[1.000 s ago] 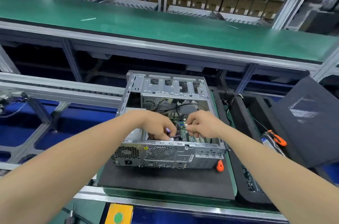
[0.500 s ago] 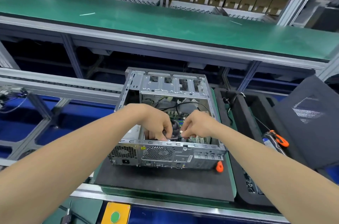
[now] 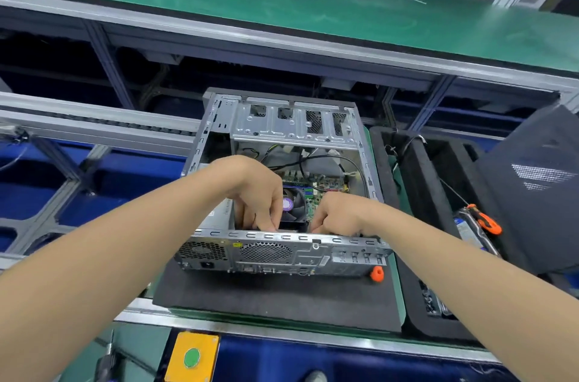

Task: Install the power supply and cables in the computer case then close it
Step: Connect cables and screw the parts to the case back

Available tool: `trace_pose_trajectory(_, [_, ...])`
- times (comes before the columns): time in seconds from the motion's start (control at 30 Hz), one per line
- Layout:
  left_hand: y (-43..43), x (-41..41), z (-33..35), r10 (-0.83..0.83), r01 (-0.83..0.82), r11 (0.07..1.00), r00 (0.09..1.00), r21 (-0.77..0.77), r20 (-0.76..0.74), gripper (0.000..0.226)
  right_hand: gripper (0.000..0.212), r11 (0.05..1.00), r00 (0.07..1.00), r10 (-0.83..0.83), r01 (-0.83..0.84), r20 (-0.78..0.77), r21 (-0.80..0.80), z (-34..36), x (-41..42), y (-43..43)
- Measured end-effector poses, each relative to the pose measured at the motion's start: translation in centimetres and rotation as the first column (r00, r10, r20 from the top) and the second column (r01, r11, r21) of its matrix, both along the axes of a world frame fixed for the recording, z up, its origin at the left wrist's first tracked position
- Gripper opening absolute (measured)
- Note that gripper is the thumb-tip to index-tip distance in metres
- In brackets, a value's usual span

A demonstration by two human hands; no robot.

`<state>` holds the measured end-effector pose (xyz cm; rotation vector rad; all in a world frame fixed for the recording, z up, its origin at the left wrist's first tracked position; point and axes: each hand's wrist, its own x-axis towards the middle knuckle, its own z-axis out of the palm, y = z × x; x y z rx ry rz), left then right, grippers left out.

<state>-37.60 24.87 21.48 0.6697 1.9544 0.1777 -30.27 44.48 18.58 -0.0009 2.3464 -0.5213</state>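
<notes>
1. Where the bench edge comes nearest, a yellow box [image 3: 191,357] with a green button sits in front of a black foam mat [image 3: 275,297].
2. On that mat stands the open computer case [image 3: 313,253], rear panel toward the viewer, with the power supply [image 3: 219,214] in its near-left corner.
3. The left hand [image 3: 257,193] reaches just inside the rear rim, fingers curled downward beside the CPU fan [image 3: 293,206]. Whether they grip anything is hidden.
4. The right hand [image 3: 341,214] curls under just right of the fan. It possibly pinches something small, but I cannot tell.
5. Beyond, a black cable [image 3: 329,158] loops over the motherboard [image 3: 316,190].
6. Farther right lies an orange-handled screwdriver [image 3: 485,220], and farthest is a green conveyor belt [image 3: 282,5].
</notes>
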Motion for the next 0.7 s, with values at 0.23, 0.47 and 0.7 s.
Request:
trace_pose_trajectory(0.23, [0.2, -0.2, -0.3, 0.139, -0.138, 0.99, 0.987, -0.019, 0.078, 0.023, 0.02, 0.999, 0.997, 0.006, -0.003, -0.077, 0.042, -0.7, -1.1, 0.3])
trace_pose_trajectory(0.47, [2.9, -0.3, -1.7, -0.045, 0.042, 0.996, 0.998, -0.076, -0.038, 0.034, 0.014, 0.998, 0.996, 0.032, -0.027, -0.086, 0.058, -2.5, -1.4, 0.7])
trace_pose_trajectory(0.7, [4.7, -0.8, -3.4, -0.439, 0.503, 0.864, 0.739, -0.014, -0.512, 0.052, 0.013, 0.996, 1.0, -0.013, 0.015, -0.027, 0.083, -2.9, -1.8, 0.3])
